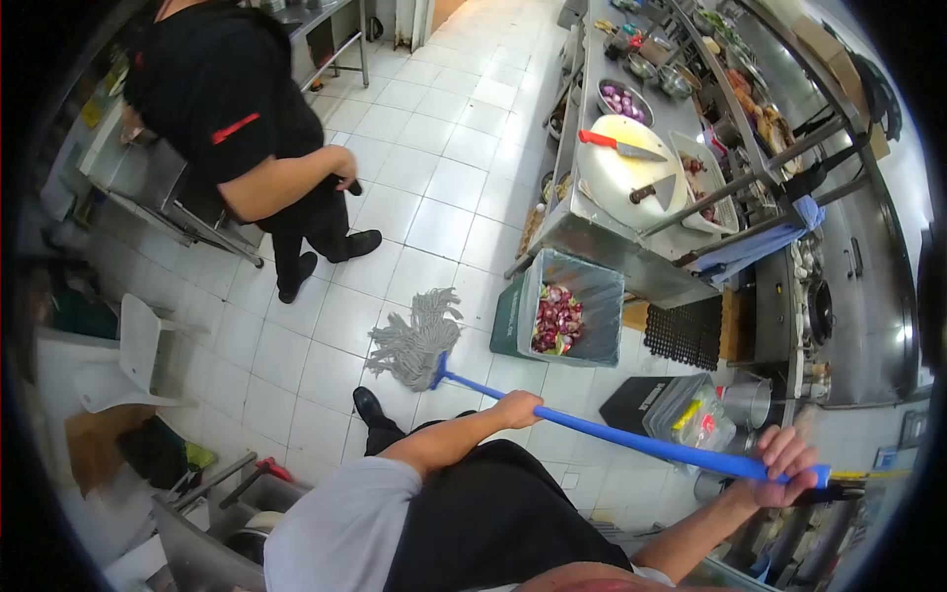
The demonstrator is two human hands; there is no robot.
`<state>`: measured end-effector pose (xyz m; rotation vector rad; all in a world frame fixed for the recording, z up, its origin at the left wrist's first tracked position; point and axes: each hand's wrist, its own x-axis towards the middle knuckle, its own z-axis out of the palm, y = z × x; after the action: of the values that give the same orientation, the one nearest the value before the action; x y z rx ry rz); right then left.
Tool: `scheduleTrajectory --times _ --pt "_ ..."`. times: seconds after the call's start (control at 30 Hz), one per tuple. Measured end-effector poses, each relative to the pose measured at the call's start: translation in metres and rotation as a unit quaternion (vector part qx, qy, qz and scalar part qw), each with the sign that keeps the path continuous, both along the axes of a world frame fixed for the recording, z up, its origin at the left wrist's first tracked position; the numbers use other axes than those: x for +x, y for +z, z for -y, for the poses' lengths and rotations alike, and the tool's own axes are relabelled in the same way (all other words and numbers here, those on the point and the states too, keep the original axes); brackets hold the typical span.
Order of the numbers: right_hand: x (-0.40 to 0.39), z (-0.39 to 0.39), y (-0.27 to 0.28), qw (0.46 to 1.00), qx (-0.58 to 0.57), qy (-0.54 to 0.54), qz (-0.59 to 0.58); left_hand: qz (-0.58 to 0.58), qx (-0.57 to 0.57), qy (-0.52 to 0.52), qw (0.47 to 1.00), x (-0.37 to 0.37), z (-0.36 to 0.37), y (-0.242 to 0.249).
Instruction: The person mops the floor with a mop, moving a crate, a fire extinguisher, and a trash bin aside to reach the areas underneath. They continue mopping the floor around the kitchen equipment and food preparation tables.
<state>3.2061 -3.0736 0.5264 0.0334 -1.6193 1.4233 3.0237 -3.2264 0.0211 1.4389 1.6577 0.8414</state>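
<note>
Mop held in both hands on tiled floor

Left hand [516, 407] closed around the blue mop handle [592, 426] at mid-length; right hand [784, 464] wrapped around its upper end, fingers curled; grey mop head [414, 342] lies on the white tiles just beside the bin [572, 306] of vegetable scraps; another person [252, 128] stands well apart by the counter

The person is wearing a light grey short-sleeved shirt [340, 528], the sleeve ending above the elbow and leaving the forearm bare. A black apron or similar dark garment [488, 518] is covering the torso over the shirt. A black closed shoe [373, 407] with a slight shine is showing below, on the white floor tiles. The left hand [517, 408] and right hand [782, 464] are wearing no gloves, rings or watch.
</note>
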Motion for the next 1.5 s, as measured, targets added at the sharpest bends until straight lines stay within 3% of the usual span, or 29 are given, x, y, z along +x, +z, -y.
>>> scheduleTrajectory --times 0.2,0.33,0.43,0.53,0.6,0.8,1.0,1.07,1.17,1.23,1.3,1.4,1.43,1.5 --pt "-0.076 0.011 -0.050 0.995 -0.080 0.048 -0.031 -0.024 0.003 0.177 0.984 -0.075 0.106 -0.019" --pt "-0.146 0.052 -0.095 0.966 -0.168 0.197 0.027 -0.054 -0.020 0.306 0.950 -0.156 0.198 -0.041" --pt "-0.197 0.081 -0.114 0.939 -0.158 0.298 0.069 -0.078 -0.001 0.350 0.933 -0.221 0.267 -0.031" --pt "-0.226 0.095 -0.126 0.939 -0.198 0.277 0.038 -0.096 -0.010 0.370 0.924 -0.287 0.321 0.039" --pt "-0.227 0.090 -0.125 0.937 -0.206 0.281 0.029 -0.131 0.003 0.370 0.920 -0.312 0.332 0.054" --pt "-0.180 0.060 -0.126 0.920 -0.246 0.302 0.031 -0.242 0.033 0.334 0.911 -0.332 0.349 0.142" --pt "-0.091 0.022 -0.154 0.937 -0.253 0.237 0.052 -0.258 -0.042 0.306 0.915 -0.273 0.304 0.163" --pt "-0.064 0.016 -0.174 0.938 -0.278 0.191 0.077 -0.246 -0.081 0.296 0.920 -0.244 0.275 0.137" --pt "-0.012 -0.009 -0.198 0.939 -0.298 0.130 0.110 -0.270 -0.035 0.259 0.927 -0.197 0.221 0.053" --pt "0.030 -0.030 -0.202 0.939 -0.308 0.093 0.122 -0.230 -0.045 0.216 0.948 -0.155 0.168 0.021" --pt "0.078 -0.056 -0.190 0.952 -0.269 0.003 0.147 -0.195 -0.049 0.189 0.961 -0.101 0.110 -0.024" --pt "0.109 -0.063 -0.142 0.964 -0.178 -0.076 0.182 -0.105 -0.036 0.167 0.980 -0.005 0.020 -0.055" --pt "0.115 -0.061 -0.122 0.968 -0.139 -0.092 0.186 -0.056 -0.054 0.120 0.990 0.019 -0.009 -0.041" --pt "0.160 -0.071 -0.064 0.957 -0.216 -0.170 0.092 0.011 0.012 0.037 0.999 0.064 -0.051 -0.004"
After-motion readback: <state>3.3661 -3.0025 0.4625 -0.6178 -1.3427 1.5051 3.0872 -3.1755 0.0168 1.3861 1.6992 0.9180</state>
